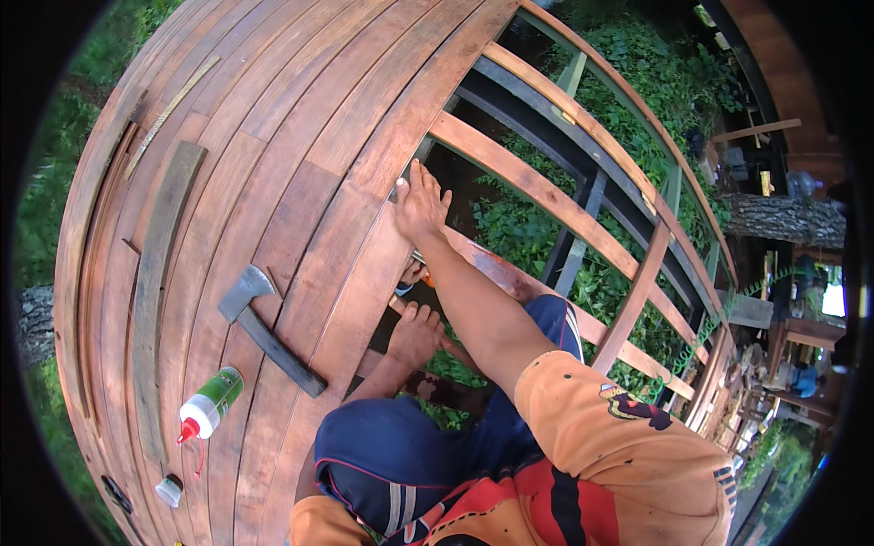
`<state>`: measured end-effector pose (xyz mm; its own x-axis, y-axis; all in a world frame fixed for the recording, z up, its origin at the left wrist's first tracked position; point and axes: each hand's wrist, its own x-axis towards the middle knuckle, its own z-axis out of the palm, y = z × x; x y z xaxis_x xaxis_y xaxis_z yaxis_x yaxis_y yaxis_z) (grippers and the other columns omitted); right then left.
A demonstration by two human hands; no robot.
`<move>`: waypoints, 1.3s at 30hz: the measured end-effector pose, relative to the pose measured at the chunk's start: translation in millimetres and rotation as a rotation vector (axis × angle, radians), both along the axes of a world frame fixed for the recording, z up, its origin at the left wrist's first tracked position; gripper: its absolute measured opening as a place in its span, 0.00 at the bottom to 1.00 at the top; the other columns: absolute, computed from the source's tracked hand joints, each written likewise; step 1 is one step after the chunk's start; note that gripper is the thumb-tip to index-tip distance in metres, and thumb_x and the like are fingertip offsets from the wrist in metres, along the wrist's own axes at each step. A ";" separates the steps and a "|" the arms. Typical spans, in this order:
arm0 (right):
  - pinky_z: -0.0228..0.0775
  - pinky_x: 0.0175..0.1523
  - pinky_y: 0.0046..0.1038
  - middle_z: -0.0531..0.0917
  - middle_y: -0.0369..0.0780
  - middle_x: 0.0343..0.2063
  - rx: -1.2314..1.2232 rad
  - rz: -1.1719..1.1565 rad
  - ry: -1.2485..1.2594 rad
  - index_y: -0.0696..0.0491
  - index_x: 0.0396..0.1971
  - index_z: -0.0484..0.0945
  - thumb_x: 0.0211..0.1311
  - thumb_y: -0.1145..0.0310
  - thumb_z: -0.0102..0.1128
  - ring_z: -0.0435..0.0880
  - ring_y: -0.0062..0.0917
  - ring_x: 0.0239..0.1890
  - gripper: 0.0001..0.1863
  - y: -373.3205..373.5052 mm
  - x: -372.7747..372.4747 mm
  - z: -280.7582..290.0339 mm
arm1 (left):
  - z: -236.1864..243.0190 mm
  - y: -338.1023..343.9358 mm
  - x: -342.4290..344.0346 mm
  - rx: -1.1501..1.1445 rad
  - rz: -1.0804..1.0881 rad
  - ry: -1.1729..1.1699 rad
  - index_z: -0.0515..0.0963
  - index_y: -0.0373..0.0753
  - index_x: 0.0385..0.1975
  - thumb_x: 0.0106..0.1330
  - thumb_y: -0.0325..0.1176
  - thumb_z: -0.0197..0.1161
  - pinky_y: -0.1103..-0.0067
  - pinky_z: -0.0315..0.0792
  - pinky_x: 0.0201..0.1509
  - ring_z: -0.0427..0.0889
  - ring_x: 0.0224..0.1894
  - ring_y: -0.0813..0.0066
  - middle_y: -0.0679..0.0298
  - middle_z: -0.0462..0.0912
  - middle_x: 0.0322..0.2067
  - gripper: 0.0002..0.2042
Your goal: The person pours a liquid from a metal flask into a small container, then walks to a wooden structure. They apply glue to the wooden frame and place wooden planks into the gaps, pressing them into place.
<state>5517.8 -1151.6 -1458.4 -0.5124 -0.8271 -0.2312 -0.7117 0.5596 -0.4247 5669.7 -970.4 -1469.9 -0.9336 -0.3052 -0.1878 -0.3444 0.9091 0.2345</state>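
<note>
My right hand (421, 205) reaches up across the middle, its fingers stretched out and lying over the edge of the last reddish deck board (371, 250). My left hand (416, 338) is lower, beside the same board edge, fingers curled round what looks like a wooden piece (397, 304) in the gap between joists. Just above it, partly hidden by my right forearm, are what look like fingertips and an orange object (428, 278); whose fingers and what object, I cannot tell. To the left, a hatchet (269, 328) with a dark handle lies on the boards.
A white-and-green bottle with a red nozzle (211, 402) lies left of my knee, near a small whitish cup (169, 490). Loose wood strips (168, 237) rest farther left. On the right, bare joists (537, 187) span open gaps above green plants (637, 77).
</note>
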 end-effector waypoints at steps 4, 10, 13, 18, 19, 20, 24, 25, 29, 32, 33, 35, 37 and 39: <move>0.41 0.79 0.61 0.60 0.40 0.77 -0.007 0.007 0.011 0.48 0.79 0.53 0.80 0.48 0.35 0.56 0.39 0.79 0.34 0.8 -0.3 -0.6 | -3.0 1.5 0.0 -0.018 0.003 0.025 0.85 0.46 0.44 0.69 0.43 0.57 0.61 0.55 0.72 0.70 0.58 0.65 0.66 0.80 0.47 0.14; 0.39 0.79 0.62 0.59 0.40 0.77 -0.004 0.014 0.001 0.48 0.79 0.53 0.80 0.47 0.36 0.54 0.39 0.79 0.35 -1.4 0.1 2.5 | 1.1 -0.9 2.0 -0.029 0.002 0.070 0.85 0.45 0.44 0.67 0.45 0.61 0.61 0.56 0.71 0.70 0.58 0.64 0.66 0.80 0.47 0.14; 0.39 0.79 0.62 0.58 0.40 0.78 0.037 0.004 0.000 0.47 0.79 0.52 0.80 0.47 0.36 0.54 0.38 0.80 0.35 -1.1 0.2 3.1 | 4.0 -1.0 1.9 -0.042 -0.006 0.083 0.85 0.45 0.44 0.65 0.47 0.63 0.61 0.56 0.71 0.70 0.58 0.64 0.66 0.80 0.46 0.16; 0.39 0.79 0.62 0.58 0.40 0.78 -0.002 -0.002 0.034 0.46 0.80 0.52 0.81 0.47 0.35 0.55 0.38 0.79 0.34 1.1 0.1 -3.2 | 0.5 2.1 4.0 -0.067 0.028 0.130 0.86 0.45 0.42 0.64 0.47 0.64 0.64 0.57 0.68 0.71 0.56 0.66 0.68 0.80 0.43 0.15; 0.39 0.79 0.62 0.59 0.40 0.78 -0.018 0.001 0.033 0.46 0.80 0.52 0.81 0.46 0.35 0.55 0.37 0.79 0.34 2.0 0.7 -5.2 | -0.6 2.3 4.3 -0.070 0.028 0.151 0.86 0.45 0.41 0.64 0.47 0.64 0.65 0.58 0.67 0.71 0.55 0.67 0.69 0.81 0.42 0.15; 0.40 0.79 0.62 0.59 0.39 0.78 -0.033 -0.004 0.039 0.46 0.80 0.52 0.81 0.46 0.35 0.55 0.37 0.79 0.34 1.9 -0.3 -6.8 | -1.8 2.1 4.4 -0.009 0.034 0.158 0.87 0.45 0.40 0.64 0.47 0.64 0.65 0.58 0.66 0.71 0.55 0.68 0.69 0.81 0.41 0.14; 0.38 0.79 0.64 0.58 0.41 0.78 -0.031 -0.001 0.053 0.46 0.80 0.50 0.80 0.42 0.33 0.53 0.39 0.80 0.37 2.7 -1.3 -9.4 | -1.7 0.6 1.8 -0.030 0.029 0.103 0.86 0.46 0.41 0.61 0.50 0.67 0.65 0.58 0.65 0.71 0.56 0.69 0.71 0.81 0.43 0.16; 0.37 0.79 0.65 0.56 0.42 0.79 0.003 0.008 0.037 0.46 0.80 0.49 0.79 0.40 0.32 0.52 0.40 0.80 0.39 3.1 -1.0 -7.7 | 0.5 0.0 1.1 -0.004 0.028 0.075 0.86 0.46 0.43 0.59 0.51 0.69 0.65 0.58 0.64 0.71 0.56 0.69 0.72 0.81 0.44 0.19; 0.33 0.78 0.67 0.51 0.46 0.80 0.101 0.047 0.028 0.47 0.81 0.45 0.76 0.32 0.31 0.48 0.44 0.81 0.45 10.2 -2.9 10.5 | 12.4 -2.3 2.0 -0.011 0.020 0.039 0.85 0.47 0.44 0.57 0.53 0.72 0.65 0.59 0.64 0.71 0.59 0.69 0.72 0.82 0.45 0.21; 0.34 0.78 0.66 0.49 0.48 0.80 0.092 0.266 0.143 0.48 0.81 0.47 0.73 0.30 0.35 0.46 0.46 0.82 0.47 41.5 -17.3 32.4 | 17.1 0.2 2.9 -0.007 0.034 0.020 0.86 0.49 0.46 0.56 0.54 0.73 0.63 0.58 0.67 0.73 0.62 0.68 0.72 0.83 0.47 0.22; 0.34 0.78 0.66 0.50 0.49 0.80 0.065 0.416 0.234 0.48 0.80 0.49 0.74 0.30 0.36 0.47 0.46 0.81 0.47 56.0 -26.7 41.8 | 17.1 0.0 1.9 0.002 0.035 0.000 0.87 0.49 0.45 0.56 0.54 0.73 0.62 0.57 0.69 0.73 0.62 0.68 0.72 0.83 0.47 0.21; 0.45 0.79 0.57 0.59 0.51 0.76 0.018 0.730 0.369 0.51 0.76 0.59 0.74 0.36 0.45 0.55 0.45 0.79 0.42 95.7 -48.6 60.9 | 15.0 1.5 -1.6 -0.030 0.023 -0.042 0.87 0.50 0.45 0.57 0.52 0.72 0.60 0.56 0.71 0.74 0.61 0.67 0.72 0.84 0.48 0.20; 0.55 0.76 0.50 0.67 0.51 0.71 0.032 0.921 0.117 0.54 0.72 0.64 0.74 0.41 0.50 0.65 0.44 0.74 0.38 143.7 -72.6 79.9 | 11.2 3.6 -5.7 -0.080 0.028 -0.058 0.87 0.51 0.46 0.62 0.47 0.69 0.60 0.58 0.68 0.76 0.61 0.68 0.70 0.84 0.48 0.15; 0.66 0.71 0.42 0.74 0.51 0.66 0.128 0.947 -0.154 0.57 0.69 0.68 0.74 0.46 0.56 0.75 0.42 0.67 0.35 191.9 -85.1 88.8 | 7.0 5.5 -9.4 -0.104 0.052 -0.096 0.86 0.51 0.47 0.64 0.44 0.66 0.58 0.58 0.68 0.77 0.61 0.68 0.70 0.85 0.48 0.14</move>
